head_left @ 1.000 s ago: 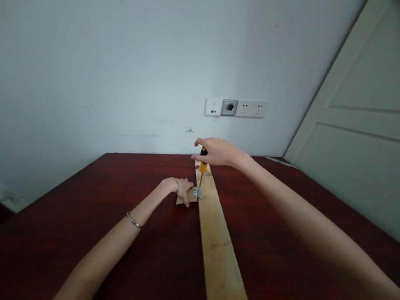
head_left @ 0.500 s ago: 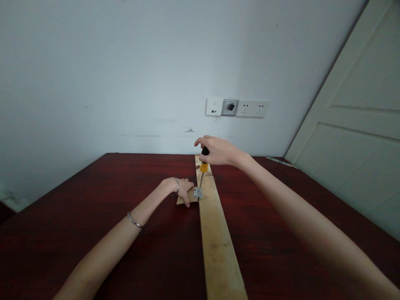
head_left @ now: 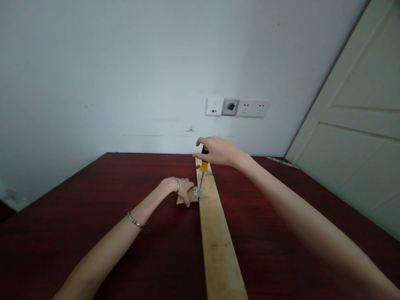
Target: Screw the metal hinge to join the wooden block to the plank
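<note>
My right hand (head_left: pixel 220 150) is around the black-and-yellow handle of a screwdriver (head_left: pixel 204 166), thumb on one side and fingers on the other. The shaft points down, its tip at the right leaf of a small metal hinge (head_left: pixel 198 192). That hinge spans the seam between a long pale wooden plank (head_left: pixel 218 243) and a short wooden block (head_left: pixel 192 197). With thumb and fingers spread over its top and edges, my left hand (head_left: pixel 184 188) grips the block against the plank's left side. Screw heads are too small to make out.
The plank runs lengthwise over a dark red wooden tabletop (head_left: pixel 151 252). Behind it stands a pale wall with a row of socket plates (head_left: pixel 253 108). A white panelled door (head_left: pixel 360 131) leans in at the right, near a thin strip (head_left: pixel 282 162) on the table's far corner.
The fingers and thumb of my right hand have loosened and shifted on the screwdriver handle, showing more of it. My left hand, block and plank stay in place.
</note>
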A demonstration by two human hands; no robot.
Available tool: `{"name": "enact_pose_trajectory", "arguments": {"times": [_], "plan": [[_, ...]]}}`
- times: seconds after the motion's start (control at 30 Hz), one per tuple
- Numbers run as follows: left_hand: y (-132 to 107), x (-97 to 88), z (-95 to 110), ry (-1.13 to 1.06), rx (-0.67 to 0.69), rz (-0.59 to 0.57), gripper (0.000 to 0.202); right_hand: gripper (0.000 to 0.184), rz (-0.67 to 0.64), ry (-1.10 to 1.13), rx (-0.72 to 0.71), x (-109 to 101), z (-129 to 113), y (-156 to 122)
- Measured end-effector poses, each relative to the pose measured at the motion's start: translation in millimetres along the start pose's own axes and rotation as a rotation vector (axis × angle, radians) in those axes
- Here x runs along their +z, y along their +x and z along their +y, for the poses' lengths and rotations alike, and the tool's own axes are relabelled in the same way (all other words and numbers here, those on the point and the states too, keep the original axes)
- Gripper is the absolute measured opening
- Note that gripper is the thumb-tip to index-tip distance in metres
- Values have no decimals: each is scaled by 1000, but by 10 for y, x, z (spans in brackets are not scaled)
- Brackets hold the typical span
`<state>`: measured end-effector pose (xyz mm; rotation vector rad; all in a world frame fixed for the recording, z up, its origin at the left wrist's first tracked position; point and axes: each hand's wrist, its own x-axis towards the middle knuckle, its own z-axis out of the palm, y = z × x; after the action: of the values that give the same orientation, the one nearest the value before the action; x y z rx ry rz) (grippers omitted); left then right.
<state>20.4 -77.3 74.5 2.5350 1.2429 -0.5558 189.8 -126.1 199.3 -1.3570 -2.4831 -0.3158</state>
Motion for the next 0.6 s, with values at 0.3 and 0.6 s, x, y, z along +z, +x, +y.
{"name": "enact_pose_trajectory", "arguments": {"times": [0.3, 0.6], "plan": [[14, 10, -6, -8, 8, -4, 91, 46, 3, -7, 1, 10, -8, -8], [-20, -29, -13, 0, 18, -34, 95, 45, 27, 80, -22, 42, 39, -50]]}}
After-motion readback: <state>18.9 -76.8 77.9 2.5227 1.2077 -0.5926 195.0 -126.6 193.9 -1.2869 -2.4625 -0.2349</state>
